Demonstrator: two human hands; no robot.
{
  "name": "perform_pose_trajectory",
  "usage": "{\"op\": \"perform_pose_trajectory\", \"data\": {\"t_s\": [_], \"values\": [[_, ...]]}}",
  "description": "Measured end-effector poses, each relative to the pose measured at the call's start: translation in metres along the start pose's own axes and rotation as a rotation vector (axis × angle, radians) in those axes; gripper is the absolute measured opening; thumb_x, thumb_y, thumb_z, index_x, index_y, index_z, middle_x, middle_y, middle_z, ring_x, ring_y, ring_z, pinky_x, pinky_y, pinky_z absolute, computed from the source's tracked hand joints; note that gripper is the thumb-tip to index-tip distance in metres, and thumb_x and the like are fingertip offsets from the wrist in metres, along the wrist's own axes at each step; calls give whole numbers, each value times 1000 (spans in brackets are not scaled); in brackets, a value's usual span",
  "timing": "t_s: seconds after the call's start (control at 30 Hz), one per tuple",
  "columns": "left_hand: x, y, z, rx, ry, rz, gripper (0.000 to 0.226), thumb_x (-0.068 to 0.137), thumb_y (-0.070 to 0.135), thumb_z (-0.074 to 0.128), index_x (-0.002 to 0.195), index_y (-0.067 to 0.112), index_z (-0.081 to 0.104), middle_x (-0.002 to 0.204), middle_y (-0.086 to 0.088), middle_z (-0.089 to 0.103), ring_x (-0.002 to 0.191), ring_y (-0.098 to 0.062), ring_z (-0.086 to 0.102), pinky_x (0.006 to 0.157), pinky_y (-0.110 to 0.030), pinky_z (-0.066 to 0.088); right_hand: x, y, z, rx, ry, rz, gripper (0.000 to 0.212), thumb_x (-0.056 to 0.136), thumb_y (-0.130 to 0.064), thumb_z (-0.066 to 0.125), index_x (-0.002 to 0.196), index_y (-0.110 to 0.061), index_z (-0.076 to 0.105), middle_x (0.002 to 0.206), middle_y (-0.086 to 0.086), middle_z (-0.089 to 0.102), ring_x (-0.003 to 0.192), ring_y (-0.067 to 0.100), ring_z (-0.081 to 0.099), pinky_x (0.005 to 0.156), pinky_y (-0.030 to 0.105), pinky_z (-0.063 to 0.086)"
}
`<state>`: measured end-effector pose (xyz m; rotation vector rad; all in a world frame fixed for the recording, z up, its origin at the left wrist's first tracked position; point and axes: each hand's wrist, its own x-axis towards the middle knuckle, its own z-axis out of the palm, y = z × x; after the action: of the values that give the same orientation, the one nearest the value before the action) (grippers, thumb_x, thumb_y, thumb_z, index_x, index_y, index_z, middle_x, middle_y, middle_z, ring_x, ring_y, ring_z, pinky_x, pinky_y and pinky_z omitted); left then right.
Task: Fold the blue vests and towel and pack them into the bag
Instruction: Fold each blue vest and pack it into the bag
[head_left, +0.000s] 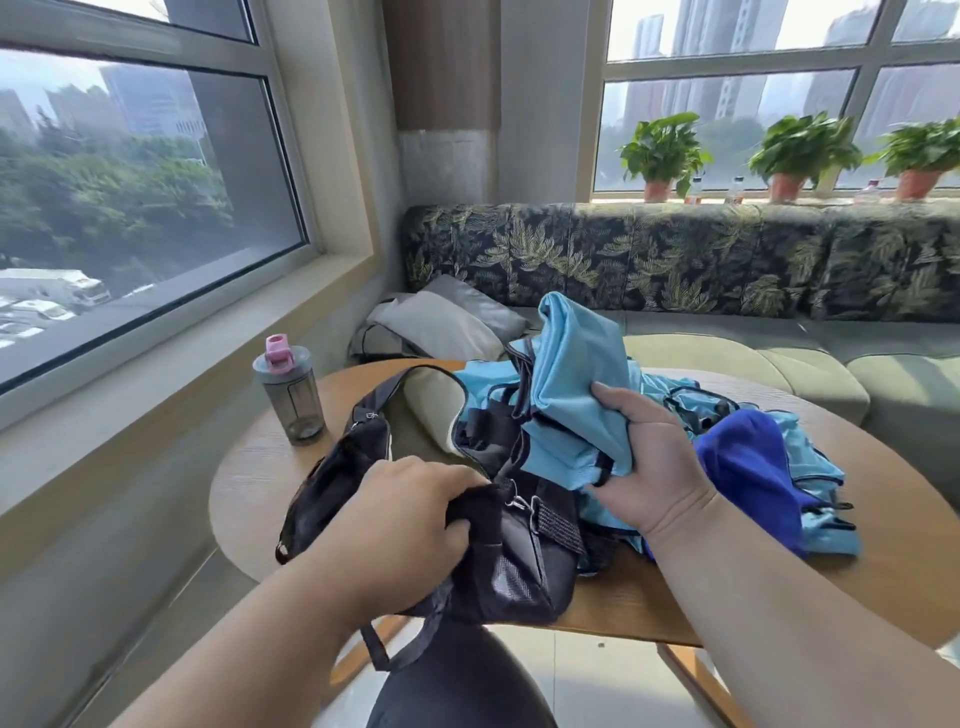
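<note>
Right hand (647, 457) pinches a folded light-blue vest (571, 384), thumb on top, fingers curled under, bundle held just above the bag's mouth. Left hand (415, 512) grips the black bag (514, 551) at its near rim, fingers curled over the fabric, holding the opening spread.

Vest looks thin, light, limp; slick sports mesh, likely to unfold if held by one edge. Best gripped across the whole fold, as here. Pale blue with dark trim at the edges.

Bag is soft-sided and would sag shut unless held; strap trails off the round wooden table (779, 603).

Further light-blue vests (810, 467) lie heaped right of the bag, a darker blue cloth (748, 462) on top, possibly the towel.

Water bottle (289, 395) stands well left.
</note>
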<state>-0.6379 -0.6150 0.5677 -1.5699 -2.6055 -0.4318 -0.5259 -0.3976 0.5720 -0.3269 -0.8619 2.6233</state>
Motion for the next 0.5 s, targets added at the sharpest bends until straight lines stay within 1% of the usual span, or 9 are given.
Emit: {"op": "perform_pose_trajectory", "data": {"t_s": [0.07, 0.13, 0.2, 0.27, 0.3, 0.33, 0.4, 0.47, 0.5], "values": [[-4, 4, 5, 11, 5, 4, 51, 89, 36, 52, 139, 44, 56, 130, 21, 67, 123, -9, 54, 109, -37, 40, 7, 11, 11, 12, -6, 15, 49, 93, -14, 59, 140, -2, 59, 135, 23, 67, 112, 40, 69, 95, 57, 59], [-12, 4, 7, 19, -3, 5, 55, 89, 40, 51, 144, 45, 51, 134, 24, 64, 126, -8, 50, 112, -35, 34, 12, 19, 17, 21, -11, 24, 43, 92, -11, 58, 133, 0, 62, 130, 23, 69, 105, 41, 72, 89, 59, 61], [-19, -4, 2, 45, 11, -19, 57, 84, 48, 50, 141, 47, 50, 124, 24, 66, 120, -7, 49, 113, -34, 30, 17, 26, 18, 10, 3, 35, 41, 91, -9, 58, 131, 1, 63, 127, 24, 70, 102, 41, 74, 89, 60, 60], [-21, -21, -9, 77, 35, -93, 52, 78, 52, 52, 129, 45, 57, 110, 22, 65, 116, -7, 46, 116, -35, 25, 21, 31, 16, -16, 20, 57, 45, 91, -10, 59, 134, 3, 61, 129, 24, 69, 108, 42, 72, 100, 61, 55], [-21, -33, -12, 89, 46, -138, 47, 76, 50, 54, 122, 44, 60, 106, 23, 62, 116, -6, 43, 117, -35, 21, 24, 33, 14, -25, 34, 67, 46, 90, -10, 60, 135, 3, 61, 130, 24, 69, 112, 42, 70, 106, 60, 52], [-21, -44, -14, 95, 51, -179, 42, 75, 45, 57, 116, 42, 62, 102, 24, 60, 116, -5, 39, 114, -33, 18, 27, 35, 13, -39, 51, 75, 47, 91, -10, 61, 136, 3, 61, 130, 23, 69, 116, 42, 69, 110, 60, 48], [-20, -59, -14, 102, 81, -227, 32, 74, 35, 59, 105, 39, 65, 94, 25, 59, 116, -7, 38, 100, -30, 18, 35, 37, 16, -75, 66, 88, 43, 93, -9, 61, 134, 2, 62, 129, 23, 70, 118, 41, 68, 112, 59, 46], [-22, -59, -8, 174, 74, -271, 22, 76, 34, 56, 97, 35, 64, 89, 19, 60, 106, -14, 44, 88, -32, 22, 44, 35, 25, -148, 69, 107, 40, 91, -9, 62, 129, 2, 65, 123, 21, 73, 108, 39, 72, 108, 56, 50], [-25, -57, -3, 210, 89, -285, 19, 77, 36, 54, 93, 33, 64, 86, 16, 60, 99, -17, 47, 83, -34, 27, 49, 35, 32, -198, 62, 113, 42, 88, -9, 64, 128, 1, 66, 120, 20, 74, 103, 38, 73, 105, 54, 52]]}}
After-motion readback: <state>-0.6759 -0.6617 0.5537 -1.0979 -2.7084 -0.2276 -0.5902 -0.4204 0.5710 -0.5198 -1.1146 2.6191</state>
